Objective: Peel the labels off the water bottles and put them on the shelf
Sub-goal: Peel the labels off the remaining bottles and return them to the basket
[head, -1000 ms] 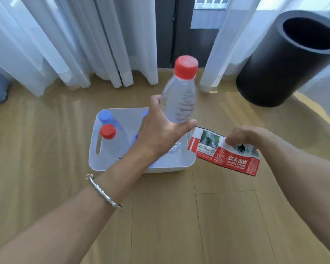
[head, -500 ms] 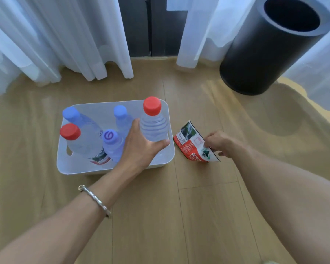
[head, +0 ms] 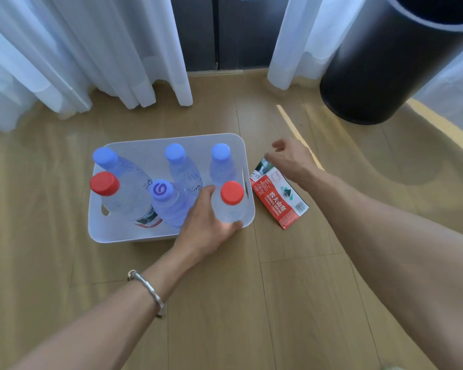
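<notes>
L hand (head: 207, 225) wrapped round a clear, label-free red-cap bottle (head: 229, 202) standing in white bin's (head: 112, 233) front-right corner. R hand (head: 289, 154) loosely open, fingertips at top edge of peeled red label (head: 278, 196) lying on floor (head: 225, 316) beside bin.

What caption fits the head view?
Left hand sets peeled red-capped clear plastic bottle in white plastic bin; right hand open above red label.
</notes>
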A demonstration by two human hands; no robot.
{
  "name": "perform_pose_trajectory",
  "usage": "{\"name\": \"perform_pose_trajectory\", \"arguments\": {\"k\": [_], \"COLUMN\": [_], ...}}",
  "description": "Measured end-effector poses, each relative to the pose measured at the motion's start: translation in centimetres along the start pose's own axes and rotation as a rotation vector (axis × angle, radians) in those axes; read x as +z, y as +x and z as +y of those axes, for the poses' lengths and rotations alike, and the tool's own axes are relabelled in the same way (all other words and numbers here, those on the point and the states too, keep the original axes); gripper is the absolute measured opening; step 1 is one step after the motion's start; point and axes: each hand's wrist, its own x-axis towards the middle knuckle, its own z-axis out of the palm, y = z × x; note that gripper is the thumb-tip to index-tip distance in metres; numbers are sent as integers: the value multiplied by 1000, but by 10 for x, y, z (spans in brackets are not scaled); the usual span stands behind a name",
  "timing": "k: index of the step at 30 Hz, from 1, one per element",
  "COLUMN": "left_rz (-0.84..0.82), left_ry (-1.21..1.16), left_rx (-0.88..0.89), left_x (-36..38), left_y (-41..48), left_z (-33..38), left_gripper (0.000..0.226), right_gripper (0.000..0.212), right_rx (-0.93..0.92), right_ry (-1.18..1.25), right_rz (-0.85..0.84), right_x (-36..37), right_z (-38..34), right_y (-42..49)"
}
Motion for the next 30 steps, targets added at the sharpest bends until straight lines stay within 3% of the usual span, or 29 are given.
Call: {"name": "perform_pose_trajectory", "arguments": {"k": [3, 6, 8, 11, 13, 17, 20, 24, 27, 30], "left_rz": [-25, -40, -33, -34, -32, -67, 129, 301, 256, 165], "left_ry": [5, 9, -10, -102, -144, -146, -253, -419, -435, -380], "left_rx": [-14, -6, 58, 120, 130, 173, 202, 262, 287, 330], "left_x": [-3, -3, -2, -4, -8, -23, -48, -90, -112, -126], "left_y": [0, 2, 3, -3, -8, -14, -13, -7, -7, -16], "left_z": [5, 7, 8, 17, 22, 35, 56, 76, 77, 78], "left_gripper": [58, 46, 37, 58, 62, 89, 69, 55, 67, 72], "right_gripper": [36, 37, 45, 50, 48, 39, 32, 27, 25, 19], "right_rx": [-223, -384, -402, -401, -411, -363, -376, -544, -733, -836], "right_ry": [130, 234, 130, -155, -211, -187, -145, -13, 123, 283], "right_rz": [5, -185, -339, -389, -333, -209, -33, 271, 408, 427], "right_x": [2, 4, 11, 27, 35, 32, 9, -37, -59, -62], "right_z": [-33, -66, -76, -72, -69, -70, -89, -148, -185, -201], "right_y": [-6, -18, -23, -24, -24, -25, -31, -56, -83, -101]}}
